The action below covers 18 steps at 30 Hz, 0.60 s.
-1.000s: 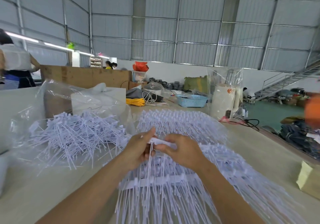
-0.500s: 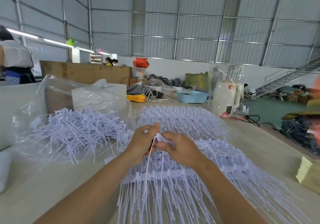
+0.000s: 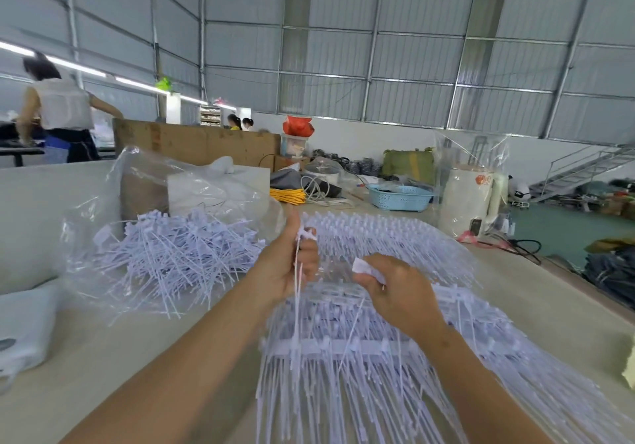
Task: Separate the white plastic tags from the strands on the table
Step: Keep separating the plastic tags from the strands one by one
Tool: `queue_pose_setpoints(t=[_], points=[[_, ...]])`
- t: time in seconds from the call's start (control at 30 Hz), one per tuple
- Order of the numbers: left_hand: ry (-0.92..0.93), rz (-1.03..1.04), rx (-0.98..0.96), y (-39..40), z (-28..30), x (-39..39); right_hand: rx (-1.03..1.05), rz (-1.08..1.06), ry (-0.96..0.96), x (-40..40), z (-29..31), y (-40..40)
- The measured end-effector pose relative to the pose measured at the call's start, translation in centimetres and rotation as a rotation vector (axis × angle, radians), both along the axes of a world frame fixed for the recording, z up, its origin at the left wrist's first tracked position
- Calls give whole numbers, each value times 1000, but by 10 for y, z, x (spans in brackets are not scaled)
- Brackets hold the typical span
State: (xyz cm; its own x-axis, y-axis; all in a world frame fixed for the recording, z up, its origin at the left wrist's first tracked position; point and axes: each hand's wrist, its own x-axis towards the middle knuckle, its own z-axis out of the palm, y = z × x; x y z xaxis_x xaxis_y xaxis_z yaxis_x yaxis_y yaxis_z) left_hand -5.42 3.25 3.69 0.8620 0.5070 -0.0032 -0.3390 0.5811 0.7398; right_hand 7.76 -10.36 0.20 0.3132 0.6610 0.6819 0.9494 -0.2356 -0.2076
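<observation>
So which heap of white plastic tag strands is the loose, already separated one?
The jumbled heap on the clear plastic bag, beside the left hand; the heap under both hands lies in joined rows.

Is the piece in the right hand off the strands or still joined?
Off. The right hand pinches the white tag apart from the strands the left hand grips.

Under the hands, the surface [image 3: 103, 357] looked matt, smooth and pale. The strands [image 3: 343, 392] upon it were thin white plastic. Left of the hands, loose tags [image 3: 171, 254] lay in a glossy clear plastic bag [image 3: 154, 182]; beyond stood a rough wooden board [image 3: 206, 144].
</observation>
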Motion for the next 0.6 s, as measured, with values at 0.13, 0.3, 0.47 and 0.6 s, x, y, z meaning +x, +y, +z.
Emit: queue_pose_setpoints(t=[0.13,0.3,0.47,0.6], points=[[18,115,-56,31,-2,-12,-87,17,-5,-4,-7,1],[225,293,82,78,-7,-36,-82,2,-7,-6,-10,4],[492,365,236,122,9,-54,-81,-20,16,-11,-8,6],[900,455,705,141,22,-52,-42,-14,40,-8,-7,4]])
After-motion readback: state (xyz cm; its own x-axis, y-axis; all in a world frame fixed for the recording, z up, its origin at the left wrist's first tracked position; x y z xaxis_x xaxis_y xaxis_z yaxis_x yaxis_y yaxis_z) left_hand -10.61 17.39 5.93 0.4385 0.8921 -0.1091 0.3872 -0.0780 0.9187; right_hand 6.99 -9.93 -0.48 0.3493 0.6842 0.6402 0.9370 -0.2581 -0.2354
